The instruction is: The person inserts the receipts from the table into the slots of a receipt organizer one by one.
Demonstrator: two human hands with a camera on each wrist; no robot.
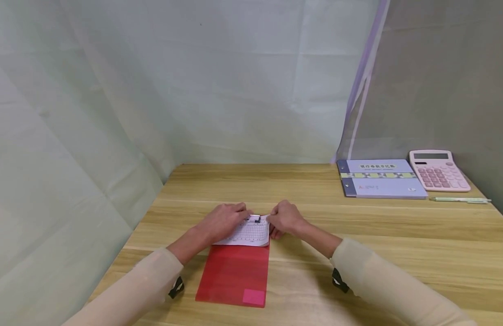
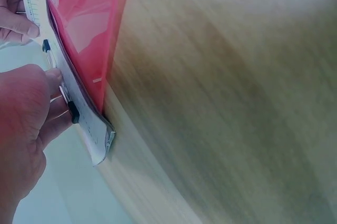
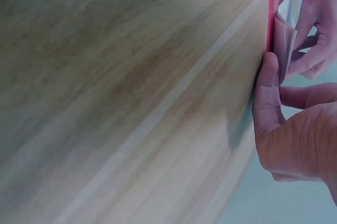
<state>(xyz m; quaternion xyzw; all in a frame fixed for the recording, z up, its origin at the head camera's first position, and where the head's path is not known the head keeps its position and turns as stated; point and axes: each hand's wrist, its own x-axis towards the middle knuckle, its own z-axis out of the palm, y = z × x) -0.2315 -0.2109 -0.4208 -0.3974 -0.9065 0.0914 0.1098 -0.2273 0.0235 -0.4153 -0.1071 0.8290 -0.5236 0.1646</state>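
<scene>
A red folder (image 1: 237, 271) with a pink label (image 1: 253, 297) lies on the table. A stack of printed grid sheets (image 1: 251, 232) covers its far end, beneath a metal clip (image 1: 255, 218) with black ends. My left hand (image 1: 224, 222) pinches at the clip; the left wrist view shows thumb and fingers around the clip bar (image 2: 64, 91). At the stack's far right corner, my right hand (image 1: 286, 218) pinches the sheets. In the right wrist view, its thumb and fingers (image 3: 269, 71) are at the stack's edge. Whether the clip is fastened cannot be seen.
At the back right lies a blue-grey account book (image 1: 381, 181). A pink calculator (image 1: 438, 171) sits beside it, its near end close to a light green pen (image 1: 459, 199). Pale sheeting (image 1: 251, 90) hangs behind the wooden table (image 1: 349, 253).
</scene>
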